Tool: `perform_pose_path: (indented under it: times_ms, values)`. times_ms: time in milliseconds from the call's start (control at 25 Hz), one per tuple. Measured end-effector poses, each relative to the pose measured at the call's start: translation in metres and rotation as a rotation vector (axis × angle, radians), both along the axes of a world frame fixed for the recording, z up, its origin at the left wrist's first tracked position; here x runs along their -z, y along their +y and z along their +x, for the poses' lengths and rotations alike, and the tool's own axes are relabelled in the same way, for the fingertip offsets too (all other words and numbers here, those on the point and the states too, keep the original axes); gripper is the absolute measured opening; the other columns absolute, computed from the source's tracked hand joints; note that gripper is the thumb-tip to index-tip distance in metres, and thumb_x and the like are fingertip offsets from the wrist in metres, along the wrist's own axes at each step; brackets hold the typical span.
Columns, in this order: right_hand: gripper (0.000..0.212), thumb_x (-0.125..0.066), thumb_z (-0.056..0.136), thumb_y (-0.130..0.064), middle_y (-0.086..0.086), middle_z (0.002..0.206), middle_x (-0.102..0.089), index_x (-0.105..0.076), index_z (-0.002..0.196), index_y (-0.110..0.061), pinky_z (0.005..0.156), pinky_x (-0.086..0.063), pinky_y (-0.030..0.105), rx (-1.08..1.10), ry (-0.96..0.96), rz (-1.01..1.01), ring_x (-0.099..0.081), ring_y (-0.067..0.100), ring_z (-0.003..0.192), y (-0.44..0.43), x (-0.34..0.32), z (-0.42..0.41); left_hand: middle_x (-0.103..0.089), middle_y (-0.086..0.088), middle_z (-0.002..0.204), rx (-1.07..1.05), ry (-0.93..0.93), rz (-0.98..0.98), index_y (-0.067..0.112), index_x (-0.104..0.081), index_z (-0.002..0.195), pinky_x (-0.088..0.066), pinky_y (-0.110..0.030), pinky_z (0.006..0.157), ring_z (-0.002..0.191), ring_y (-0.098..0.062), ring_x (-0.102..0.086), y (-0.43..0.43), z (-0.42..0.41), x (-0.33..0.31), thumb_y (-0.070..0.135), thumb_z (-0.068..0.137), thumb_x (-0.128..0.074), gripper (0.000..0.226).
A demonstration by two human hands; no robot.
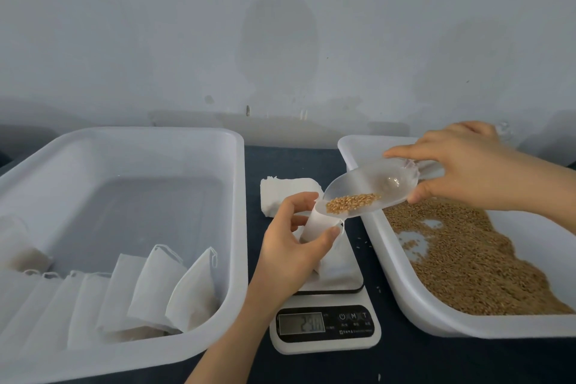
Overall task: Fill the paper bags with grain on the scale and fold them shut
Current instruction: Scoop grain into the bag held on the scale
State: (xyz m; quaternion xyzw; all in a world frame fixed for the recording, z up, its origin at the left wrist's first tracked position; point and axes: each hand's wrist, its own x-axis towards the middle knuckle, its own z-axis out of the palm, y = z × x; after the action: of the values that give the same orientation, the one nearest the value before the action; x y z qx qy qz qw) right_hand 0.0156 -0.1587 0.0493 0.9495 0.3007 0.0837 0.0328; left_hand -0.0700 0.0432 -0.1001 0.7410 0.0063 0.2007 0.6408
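Okay, I see the left hand (290,246) curled round an open bag (318,226), whose lower end lies on the scale (324,327). Right hand (467,171) pinches a clear scoop (367,190) tilted at the bag mouth, with a little grain (352,203) at its lip. Right tub (436,321) holds a grain pile (467,259). Left tub (156,134) holds a row of filled bags (156,290). Empty bags (280,193) are stacked on the table (405,362) behind the scale.

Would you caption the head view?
Right hand tips a grain scoop into the bag the left hand holds on the scale.
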Motion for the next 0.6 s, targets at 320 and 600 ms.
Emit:
perform_pose_path:
  times_ms: [320,600]
  values:
    - [0.066,-0.067,0.068,-0.058,-0.018,0.112,-0.050,-0.040,0.128,-0.056,0.104,0.002,0.031,-0.036,-0.104,-0.059,-0.032,0.014,0.118,0.010,0.003,0.000,-0.056,0.037,0.101,0.012,-0.012,-0.003,0.048,-0.049,0.102,-0.043,0.000,0.065,0.097,0.011,-0.055,0.000,-0.001,-0.002,0.033,0.076,-0.077,0.041]
    - [0.062,-0.066,0.068,-0.060,-0.022,0.112,-0.052,-0.029,0.117,-0.066,0.099,-0.017,0.032,0.021,0.125,0.075,-0.038,0.010,0.115,0.000,0.017,-0.003,-0.059,0.032,0.098,0.004,-0.017,-0.020,0.045,-0.052,0.102,-0.044,-0.002,0.067,0.095,0.009,-0.056,0.001,0.000,-0.001,0.027,0.077,-0.076,0.039]
